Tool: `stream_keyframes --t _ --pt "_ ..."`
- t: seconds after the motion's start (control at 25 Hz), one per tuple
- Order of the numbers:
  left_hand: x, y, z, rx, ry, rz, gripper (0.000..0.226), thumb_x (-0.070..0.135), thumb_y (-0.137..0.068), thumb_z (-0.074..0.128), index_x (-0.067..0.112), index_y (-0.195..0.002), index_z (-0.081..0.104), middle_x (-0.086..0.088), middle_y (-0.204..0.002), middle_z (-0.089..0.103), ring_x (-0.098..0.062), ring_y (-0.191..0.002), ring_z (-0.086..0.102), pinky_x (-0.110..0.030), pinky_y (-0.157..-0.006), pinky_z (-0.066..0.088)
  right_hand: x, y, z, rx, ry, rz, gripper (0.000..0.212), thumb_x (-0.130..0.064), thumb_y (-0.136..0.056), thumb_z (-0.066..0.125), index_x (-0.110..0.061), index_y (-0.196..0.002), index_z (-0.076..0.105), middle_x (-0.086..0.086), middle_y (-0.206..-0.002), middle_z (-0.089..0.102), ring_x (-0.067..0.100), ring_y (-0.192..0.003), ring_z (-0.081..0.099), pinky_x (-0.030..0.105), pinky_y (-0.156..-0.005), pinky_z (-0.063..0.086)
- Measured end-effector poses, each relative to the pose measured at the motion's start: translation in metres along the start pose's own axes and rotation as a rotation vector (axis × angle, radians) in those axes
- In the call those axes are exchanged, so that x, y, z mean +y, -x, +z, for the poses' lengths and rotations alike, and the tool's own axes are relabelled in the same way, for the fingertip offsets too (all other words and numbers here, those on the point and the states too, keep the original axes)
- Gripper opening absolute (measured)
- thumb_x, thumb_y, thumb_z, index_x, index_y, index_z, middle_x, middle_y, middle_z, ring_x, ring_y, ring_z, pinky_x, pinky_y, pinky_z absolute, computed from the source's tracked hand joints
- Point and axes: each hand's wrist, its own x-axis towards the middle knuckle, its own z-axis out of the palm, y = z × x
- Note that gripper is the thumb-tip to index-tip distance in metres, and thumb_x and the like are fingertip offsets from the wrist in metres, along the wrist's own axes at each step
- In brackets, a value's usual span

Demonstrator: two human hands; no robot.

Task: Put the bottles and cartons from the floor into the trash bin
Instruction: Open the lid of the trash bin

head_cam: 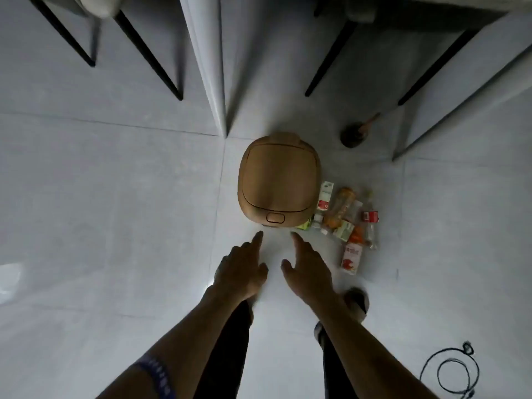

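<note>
Both hands, left hand (241, 269) and right hand (308, 269), reach out spread and empty at centre frame. The tan trash bin (277, 180) sits lid-closed above them; bottles and cartons (345, 223) lie on the floor right of it. Open the lid first, then lift one piece at a time.

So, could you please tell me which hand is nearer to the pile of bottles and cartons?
The right hand. It reaches out just left of the pile of bottles and cartons, while the left hand is farther left, in front of the trash bin.
</note>
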Motion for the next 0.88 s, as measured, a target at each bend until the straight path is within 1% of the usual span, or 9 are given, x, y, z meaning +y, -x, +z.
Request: stream_keyframes --t 0.12,0.24,0.32,0.4,0.48,0.6,0.72,0.76,0.88 --pt "-0.024 -0.059 0.033 0.031 -0.026 0.005 0.073 0.036 -0.093 0.048 0.026 -0.152 0.005 -0.009 -0.136 0.052 -0.029 -0.123 0.049 -0.043 -0.101 0.043 0.019 -0.059 0.048 -0.021 0.146 -0.084 0.082 -0.031 -0.089 0.057 -0.030 -0.152 0.004 0.008 -0.142 0.048 0.027 -0.117 0.054 0.040 -0.092 0.049" --pt "-0.033 -0.097 0.056 0.020 -0.042 -0.025 0.076 0.034 -0.093 0.051 0.024 -0.152 0.004 -0.012 -0.134 0.052 -0.031 -0.124 0.047 -0.045 -0.102 0.041 0.039 -0.096 0.070 -0.039 0.259 -0.071 0.088 -0.030 -0.088 0.058 -0.031 -0.152 -0.003 0.009 -0.131 0.053 0.027 -0.104 0.057 0.041 -0.083 0.049" --pt "-0.033 -0.107 0.067 0.011 -0.013 -0.038 0.077 0.033 -0.093 0.051 0.026 -0.152 0.002 -0.011 -0.140 0.049 -0.032 -0.129 0.044 -0.046 -0.106 0.039 0.046 -0.104 0.072 -0.043 0.339 -0.048 0.090 -0.027 -0.089 0.058 -0.033 -0.152 -0.005 0.007 -0.099 0.062 0.019 -0.077 0.056 0.036 -0.068 0.046" --pt "-0.036 -0.115 0.072 0.018 0.030 -0.030 0.076 0.032 -0.093 0.050 0.028 -0.152 0.002 -0.009 -0.145 0.046 -0.031 -0.132 0.042 -0.046 -0.107 0.038 0.047 -0.110 0.073 -0.058 0.370 -0.009 0.090 -0.024 -0.089 0.058 -0.034 -0.152 -0.006 0.001 -0.068 0.050 0.012 -0.054 0.043 0.029 -0.053 0.035" --pt "-0.038 -0.111 0.073 0.020 0.044 -0.016 0.076 0.032 -0.093 0.051 0.030 -0.152 0.003 -0.007 -0.147 0.045 -0.031 -0.132 0.043 -0.046 -0.106 0.040 0.042 -0.111 0.074 -0.094 0.360 0.019 0.090 -0.024 -0.089 0.057 -0.034 -0.152 -0.008 -0.001 -0.059 0.042 0.010 -0.050 0.038 0.027 -0.048 0.028" --pt "-0.040 -0.106 0.068 0.036 0.066 -0.007 0.075 0.032 -0.092 0.053 0.029 -0.152 0.007 -0.006 -0.145 0.048 -0.028 -0.132 0.045 -0.047 -0.104 0.043 0.041 -0.107 0.071 -0.114 0.290 -0.006 0.089 -0.024 -0.089 0.056 -0.031 -0.153 -0.005 -0.001 -0.059 0.043 0.011 -0.051 0.041 0.025 -0.048 0.031" --pt "-0.033 -0.096 0.061 0.096 0.082 0.030 0.068 0.031 -0.092 0.052 0.027 -0.151 0.017 -0.005 -0.135 0.056 -0.025 -0.125 0.050 -0.044 -0.100 0.049 0.056 -0.103 0.061 0.084 0.128 -0.101 0.075 -0.023 -0.089 0.061 -0.024 -0.152 0.020 0.004 -0.085 0.071 0.018 -0.072 0.066 0.028 -0.067 0.052" --pt "-0.027 -0.093 0.061 0.112 0.087 0.064 0.065 0.030 -0.092 0.051 0.026 -0.150 0.022 -0.004 -0.133 0.057 -0.024 -0.124 0.051 -0.043 -0.099 0.049 0.067 -0.099 0.056 0.147 0.101 -0.111 0.071 -0.022 -0.089 0.062 -0.021 -0.150 0.027 0.007 -0.094 0.074 0.021 -0.079 0.070 0.029 -0.073 0.055" --pt "-0.002 -0.087 0.072 0.065 0.099 0.131 0.057 0.029 -0.093 0.051 0.024 -0.146 0.030 -0.004 -0.134 0.058 -0.024 -0.122 0.052 -0.040 -0.100 0.048 0.106 -0.084 0.036 0.199 0.057 -0.046 0.061 -0.022 -0.091 0.058 -0.020 -0.146 0.033 0.006 -0.102 0.074 0.021 -0.086 0.070 0.028 -0.075 0.054"
